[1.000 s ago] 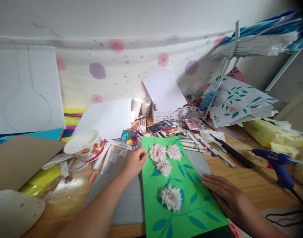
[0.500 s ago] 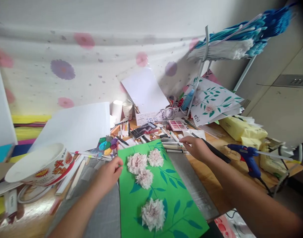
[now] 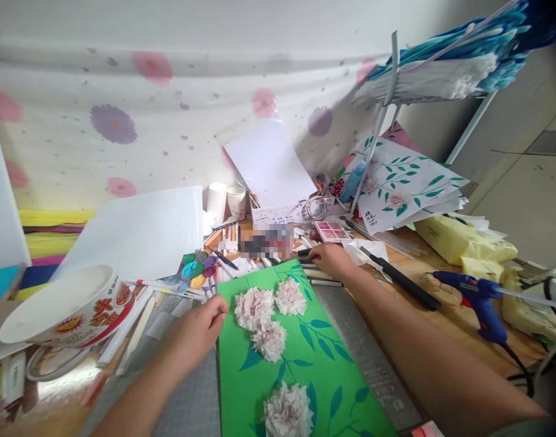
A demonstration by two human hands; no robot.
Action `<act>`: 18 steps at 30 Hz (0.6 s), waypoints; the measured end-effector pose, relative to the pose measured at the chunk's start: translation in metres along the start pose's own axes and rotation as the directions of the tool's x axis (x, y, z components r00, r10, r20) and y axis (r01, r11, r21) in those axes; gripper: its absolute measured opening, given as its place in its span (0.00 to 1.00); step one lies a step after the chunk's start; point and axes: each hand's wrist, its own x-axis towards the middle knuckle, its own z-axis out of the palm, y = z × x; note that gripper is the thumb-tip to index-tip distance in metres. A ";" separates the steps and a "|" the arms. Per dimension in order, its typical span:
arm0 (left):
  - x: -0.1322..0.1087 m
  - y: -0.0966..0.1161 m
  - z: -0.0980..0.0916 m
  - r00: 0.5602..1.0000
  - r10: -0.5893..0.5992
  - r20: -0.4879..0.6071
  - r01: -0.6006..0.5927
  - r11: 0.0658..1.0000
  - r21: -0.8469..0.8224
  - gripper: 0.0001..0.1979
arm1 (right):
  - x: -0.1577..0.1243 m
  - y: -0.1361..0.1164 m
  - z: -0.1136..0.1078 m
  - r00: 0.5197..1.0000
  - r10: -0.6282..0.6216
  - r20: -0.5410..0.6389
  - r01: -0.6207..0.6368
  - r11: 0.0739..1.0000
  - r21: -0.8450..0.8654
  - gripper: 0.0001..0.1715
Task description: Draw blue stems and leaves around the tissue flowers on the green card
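A bright green sheet (image 3: 241, 388) lies in front of me, painted with darker green leaves and bearing several crumpled pale pink paper flowers (image 3: 254, 306). At its upper left edge is my left hand (image 3: 209, 321), fingers curled closed on that edge. My right hand (image 3: 335, 261) reaches past the sheet's top right corner into a scatter of pens. Its fingers close on a black marker (image 3: 304, 252), which is partly hidden by them. A grey cutting mat (image 3: 187, 388) shows underneath the sheet.
Left stand a large paper noodle bowl (image 3: 91, 312) and paint pots (image 3: 193, 270). Paper cups (image 3: 236, 203) are at the back. A black stick-like tool (image 3: 405, 280) and a blue glue gun (image 3: 481, 297) lie right, below a rack of pipe cleaners (image 3: 442, 79).
My right hand has moved left and slightly forward, closing at the black marker. My left hand stays at the sheet's edge. The view has shifted slightly.
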 end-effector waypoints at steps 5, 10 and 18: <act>-0.002 0.000 0.001 1.000 0.020 0.008 -0.020 1.000 -0.007 0.10 | -0.006 0.005 -0.002 0.999 -0.028 -0.037 0.026 0.999 -0.039 0.17; -0.004 0.004 0.002 0.999 0.041 0.021 -0.041 0.999 -0.002 0.11 | -0.010 0.014 0.001 0.995 -0.020 -0.094 0.017 0.999 -0.034 0.17; -0.007 0.014 0.000 0.990 0.141 0.032 -0.141 0.990 -0.004 0.10 | -0.009 -0.004 0.003 0.974 -0.140 -0.179 0.150 0.988 0.045 0.16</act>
